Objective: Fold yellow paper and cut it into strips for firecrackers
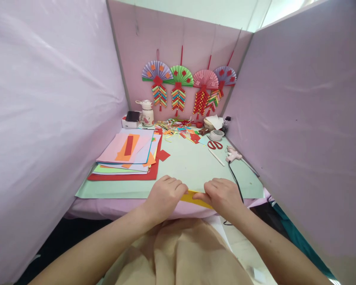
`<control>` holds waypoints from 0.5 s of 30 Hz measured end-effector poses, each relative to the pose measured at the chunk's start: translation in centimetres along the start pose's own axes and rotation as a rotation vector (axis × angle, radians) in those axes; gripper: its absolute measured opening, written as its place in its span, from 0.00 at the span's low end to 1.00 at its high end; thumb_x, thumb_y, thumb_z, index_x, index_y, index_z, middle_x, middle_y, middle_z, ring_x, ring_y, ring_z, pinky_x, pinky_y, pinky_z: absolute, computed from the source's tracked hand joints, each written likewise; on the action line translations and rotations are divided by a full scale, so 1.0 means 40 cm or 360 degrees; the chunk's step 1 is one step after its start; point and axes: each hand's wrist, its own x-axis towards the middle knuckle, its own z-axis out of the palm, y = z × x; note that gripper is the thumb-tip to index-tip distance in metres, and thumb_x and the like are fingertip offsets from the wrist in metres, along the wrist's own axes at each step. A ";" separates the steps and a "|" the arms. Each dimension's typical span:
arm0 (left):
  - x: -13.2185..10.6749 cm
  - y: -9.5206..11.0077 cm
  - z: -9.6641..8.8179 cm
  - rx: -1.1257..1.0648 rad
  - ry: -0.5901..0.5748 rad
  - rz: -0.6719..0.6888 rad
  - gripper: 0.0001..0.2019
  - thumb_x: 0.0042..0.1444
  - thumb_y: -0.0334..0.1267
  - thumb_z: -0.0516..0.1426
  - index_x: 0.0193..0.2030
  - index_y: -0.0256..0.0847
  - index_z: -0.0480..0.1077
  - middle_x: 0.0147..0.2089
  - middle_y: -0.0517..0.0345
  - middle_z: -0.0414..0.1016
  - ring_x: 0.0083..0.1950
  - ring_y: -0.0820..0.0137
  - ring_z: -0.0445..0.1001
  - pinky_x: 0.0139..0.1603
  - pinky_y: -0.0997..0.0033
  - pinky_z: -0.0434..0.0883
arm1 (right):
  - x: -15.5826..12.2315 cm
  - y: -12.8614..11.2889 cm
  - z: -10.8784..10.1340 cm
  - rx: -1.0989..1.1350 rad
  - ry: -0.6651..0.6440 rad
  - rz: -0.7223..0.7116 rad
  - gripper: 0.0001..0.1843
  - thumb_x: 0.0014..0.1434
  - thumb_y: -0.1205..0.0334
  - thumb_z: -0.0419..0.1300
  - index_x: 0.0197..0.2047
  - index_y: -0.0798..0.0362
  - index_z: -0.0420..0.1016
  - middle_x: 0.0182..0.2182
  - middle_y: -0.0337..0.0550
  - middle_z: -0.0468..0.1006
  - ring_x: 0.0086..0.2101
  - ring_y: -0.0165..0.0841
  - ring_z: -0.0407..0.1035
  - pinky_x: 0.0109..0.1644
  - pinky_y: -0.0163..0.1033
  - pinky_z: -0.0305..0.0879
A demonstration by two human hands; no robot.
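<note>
Here, at the frame's lower centre, the left hand point(166, 198) and right hand point(225, 198), fingers curled, both pinch a yellow strip point(189, 197) near the green tabletop point(189, 166).

Looks forward and down from the wearer's head, above and just behind the near edge of the desk point(189, 162). Takes in, closest of all, the tan garment point(189, 253) and both forearms point(100, 241), then the left hand point(167, 196) and right hand point(223, 198) at that near edge. Spans the desk from left edge to right edge, between the left partition point(53, 79) and right partition point(299, 103). Reaches past the far edge to the back panel point(130, 51), well farther off.
</note>
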 end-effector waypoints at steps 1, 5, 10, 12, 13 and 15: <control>-0.003 0.001 -0.005 -0.0012 -0.0002 -0.0003 0.06 0.60 0.29 0.52 0.34 0.38 0.68 0.28 0.59 0.71 0.30 0.69 0.67 0.35 0.67 0.59 | 0.001 0.002 -0.006 0.0012 0.0009 -0.0030 0.27 0.63 0.46 0.53 0.18 0.52 0.58 0.14 0.36 0.60 0.19 0.28 0.51 0.27 0.39 0.42; -0.014 -0.001 -0.022 -0.0011 0.0014 -0.0027 0.06 0.60 0.28 0.52 0.33 0.39 0.67 0.28 0.59 0.71 0.30 0.69 0.66 0.35 0.67 0.58 | 0.001 0.011 -0.023 0.0130 -0.0119 -0.0198 0.24 0.64 0.51 0.54 0.19 0.53 0.58 0.15 0.36 0.61 0.21 0.28 0.52 0.28 0.38 0.44; -0.032 -0.008 -0.033 -0.0048 -0.0017 -0.0045 0.06 0.61 0.28 0.52 0.34 0.39 0.67 0.29 0.60 0.72 0.31 0.69 0.66 0.35 0.68 0.58 | -0.022 0.016 -0.034 0.0324 -0.0455 -0.0122 0.15 0.66 0.63 0.51 0.26 0.53 0.62 0.23 0.38 0.66 0.27 0.30 0.57 0.30 0.37 0.48; -0.038 -0.007 -0.035 -0.0082 -0.0037 -0.0052 0.06 0.61 0.27 0.52 0.35 0.39 0.67 0.30 0.60 0.72 0.31 0.69 0.66 0.36 0.68 0.59 | -0.034 0.017 -0.040 0.0430 -0.0558 -0.0071 0.11 0.65 0.68 0.51 0.29 0.53 0.62 0.25 0.39 0.67 0.30 0.31 0.58 0.31 0.36 0.49; -0.040 -0.005 -0.035 -0.0092 -0.0043 -0.0059 0.05 0.61 0.27 0.52 0.35 0.39 0.67 0.30 0.60 0.72 0.32 0.69 0.66 0.36 0.68 0.59 | -0.038 0.017 -0.044 0.0474 -0.0600 -0.0039 0.10 0.64 0.71 0.51 0.30 0.53 0.63 0.26 0.39 0.67 0.31 0.31 0.58 0.31 0.36 0.50; -0.044 -0.003 -0.035 -0.0104 -0.0043 -0.0069 0.05 0.61 0.27 0.52 0.35 0.38 0.67 0.30 0.60 0.72 0.32 0.69 0.67 0.36 0.68 0.59 | -0.044 0.018 -0.050 0.0524 -0.0647 0.0023 0.09 0.61 0.76 0.50 0.33 0.54 0.63 0.29 0.39 0.68 0.32 0.31 0.59 0.32 0.35 0.52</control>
